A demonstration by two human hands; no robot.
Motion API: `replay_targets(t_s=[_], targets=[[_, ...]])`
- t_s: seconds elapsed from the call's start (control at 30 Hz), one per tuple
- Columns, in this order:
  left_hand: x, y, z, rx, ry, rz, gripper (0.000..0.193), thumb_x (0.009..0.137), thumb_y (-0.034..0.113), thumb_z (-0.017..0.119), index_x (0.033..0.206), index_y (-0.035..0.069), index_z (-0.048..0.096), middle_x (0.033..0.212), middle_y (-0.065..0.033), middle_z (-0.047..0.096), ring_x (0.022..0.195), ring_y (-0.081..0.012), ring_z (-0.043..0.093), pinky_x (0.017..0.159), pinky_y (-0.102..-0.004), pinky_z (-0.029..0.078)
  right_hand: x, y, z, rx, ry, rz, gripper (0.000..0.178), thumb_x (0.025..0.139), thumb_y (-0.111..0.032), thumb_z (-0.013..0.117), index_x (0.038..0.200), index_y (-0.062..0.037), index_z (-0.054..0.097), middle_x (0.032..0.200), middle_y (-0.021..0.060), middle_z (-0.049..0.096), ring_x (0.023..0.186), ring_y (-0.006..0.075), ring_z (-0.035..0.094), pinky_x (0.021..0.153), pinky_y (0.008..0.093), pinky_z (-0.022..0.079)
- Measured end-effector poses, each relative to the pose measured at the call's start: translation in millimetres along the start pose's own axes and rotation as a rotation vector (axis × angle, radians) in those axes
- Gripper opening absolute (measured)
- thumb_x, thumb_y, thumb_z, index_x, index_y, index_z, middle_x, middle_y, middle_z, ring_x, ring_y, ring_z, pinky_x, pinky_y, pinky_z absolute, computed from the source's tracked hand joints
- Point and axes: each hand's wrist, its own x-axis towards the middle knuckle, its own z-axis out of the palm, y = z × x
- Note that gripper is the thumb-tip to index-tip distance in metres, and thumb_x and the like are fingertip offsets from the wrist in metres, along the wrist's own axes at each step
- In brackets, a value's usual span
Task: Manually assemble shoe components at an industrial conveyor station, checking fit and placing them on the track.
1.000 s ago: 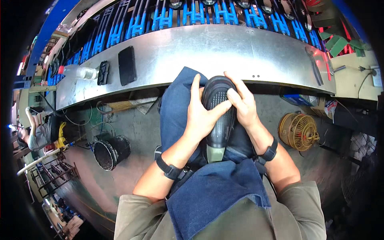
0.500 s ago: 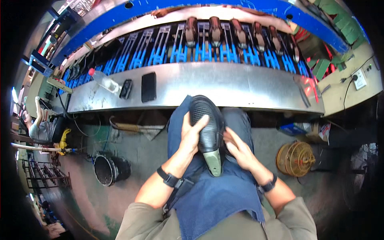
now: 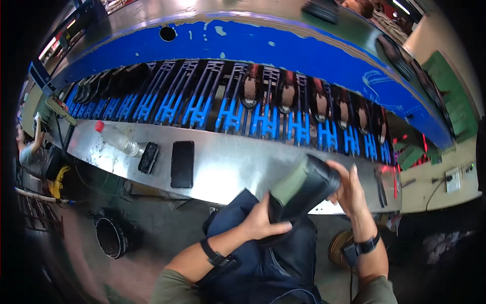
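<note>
Head view: at four o'clock from centre, the left hand (image 3: 259, 222) is gripping a dark shoe (image 3: 305, 188); the right hand (image 3: 353, 193) is meeting its two o'clock end, closure uncertain. Handling is apparently proceeding; turning would be requiring two-handed support.

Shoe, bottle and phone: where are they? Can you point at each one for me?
Shoe (image 3: 307, 193): head view, on its black side.
Bottle (image 3: 118, 139): head view, on the middle of its clear body.
Phone (image 3: 182, 164): head view, on the middle of its dark face.
</note>
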Motion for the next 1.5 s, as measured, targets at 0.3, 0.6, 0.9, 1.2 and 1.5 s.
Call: replay_targets(t_s=[0.3,0.6,0.9,1.2,1.5], targets=[[213,-33,-299,0.425,0.829,-0.128,0.087,0.077,0.043,0.085,0.135,-0.008,0.045,0.124,-0.0263,0.063,0.115,-0.0363,0.064,0.1,-0.0432,0.049,418,81,87,-1.37,0.284,-0.308,0.056,0.1,-0.038,0.06,0.144,-0.0057,0.048,0.13,0.012,0.062,0.12,0.0225,0.061,0.09,0.0377,0.055],[205,-32,-274,1.187,0.376,-0.301,0.072,0.082,0.031,0.079,0.139,-0.002,0.05,0.147,-0.0279,0.042,0.131,-0.0446,0.048,0.107,-0.0482,0.045,365,72,35,0.299,-0.06,-0.085,0.031,0.102,-0.018,0.058,0.129,-0.0025,0.059,0.124,0.005,0.066,0.116,0.0216,0.064,0.095,0.0387,0.056],[246,282,-46,1.126,0.152,1.361,0.047,0.081,0.014,0.072,0.125,0.002,0.061,0.127,-0.0235,0.06,0.12,-0.0407,0.057,0.103,-0.0484,0.047,-17,127,-51,0.647,0.346,0.048,0.055,0.102,-0.037,0.057,0.144,-0.0048,0.043,0.134,0.0203,0.056,0.112,0.0393,0.061,0.099,0.0437,0.05],[200,332,-38,1.407,0.178,0.731,0.024,0.085,0.022,0.075,0.098,0.004,0.067,0.096,-0.0181,0.066,0.093,-0.0397,0.062,0.084,-0.048,0.049,-66,145,-63,-0.976,0.685,-0.462,0.062,0.081,-0.021,0.077,0.132,0.0048,0.054,0.113,0.029,0.065,0.103,0.0468,0.063,0.09,0.0531,0.051],[-121,175,100,1.16,-0.496,0.757,0.021,0.076,0.021,0.078,0.078,0.013,0.059,0.07,-0.0054,0.053,0.063,-0.0232,0.057,0.055,-0.037,0.043,-162,-32,-15,-0.909,0.533,-1.124,0.036,0.08,-0.026,0.082,0.104,-0.0027,0.069,0.092,0.0135,0.07,0.08,0.0275,0.066,0.076,0.0379,0.055]])
